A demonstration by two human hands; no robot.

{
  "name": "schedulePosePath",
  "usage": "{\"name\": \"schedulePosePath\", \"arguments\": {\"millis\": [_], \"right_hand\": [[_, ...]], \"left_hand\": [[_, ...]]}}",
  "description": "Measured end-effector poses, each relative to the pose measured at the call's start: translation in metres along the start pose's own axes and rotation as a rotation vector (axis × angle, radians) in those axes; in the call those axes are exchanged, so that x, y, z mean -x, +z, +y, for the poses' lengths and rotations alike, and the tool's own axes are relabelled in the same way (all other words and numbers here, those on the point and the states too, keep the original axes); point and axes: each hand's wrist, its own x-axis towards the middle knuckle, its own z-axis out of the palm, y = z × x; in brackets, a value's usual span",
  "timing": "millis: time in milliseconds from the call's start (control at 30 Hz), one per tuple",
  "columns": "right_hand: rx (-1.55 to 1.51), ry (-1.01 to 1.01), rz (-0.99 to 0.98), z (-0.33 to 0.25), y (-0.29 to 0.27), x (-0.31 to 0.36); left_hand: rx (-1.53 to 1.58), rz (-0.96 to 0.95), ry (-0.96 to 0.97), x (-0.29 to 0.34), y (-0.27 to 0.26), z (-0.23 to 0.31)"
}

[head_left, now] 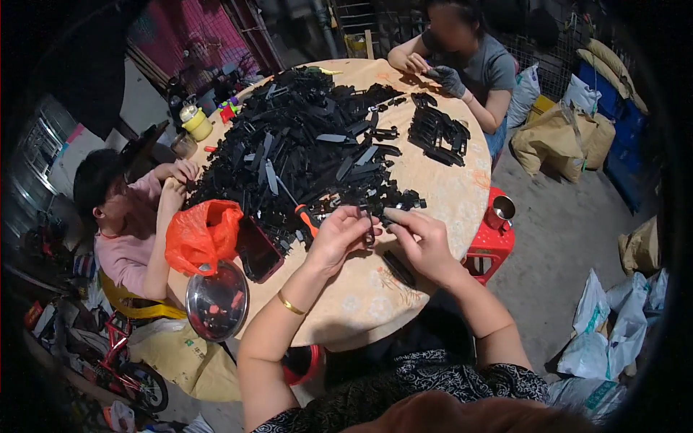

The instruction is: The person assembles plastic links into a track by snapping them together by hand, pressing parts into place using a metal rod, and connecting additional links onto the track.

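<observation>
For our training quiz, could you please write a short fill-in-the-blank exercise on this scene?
1. Both hands, left hand and right hand, pinch one small ____ plastic part.
2. The big heap of black plastic parts lies on a ____ beige table.
3. The crumpled plastic bag is ____.

Missing words: black; round; orange

Parts heap (303, 144) on table (375, 289), bag (202, 234) left.
</observation>
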Motion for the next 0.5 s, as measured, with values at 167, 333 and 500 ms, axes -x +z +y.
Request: {"name": "schedulePosePath", "arguments": {"millis": [167, 333, 500], "right_hand": [[0.064, -0.163, 0.052, 0.007, 0.008, -0.011], [0.172, -0.277, -0.003, 0.009, 0.005, -0.013], [0.266, -0.338, -0.066, 0.008, 0.002, -0.011]], "left_hand": [[-0.14, -0.069, 0.002, 0.01, 0.01, 0.002], [-0.105, -0.052, -0.001, 0.012, 0.016, -0.003], [-0.114, -0.106, 0.014, 0.012, 0.014, -0.006]]}}
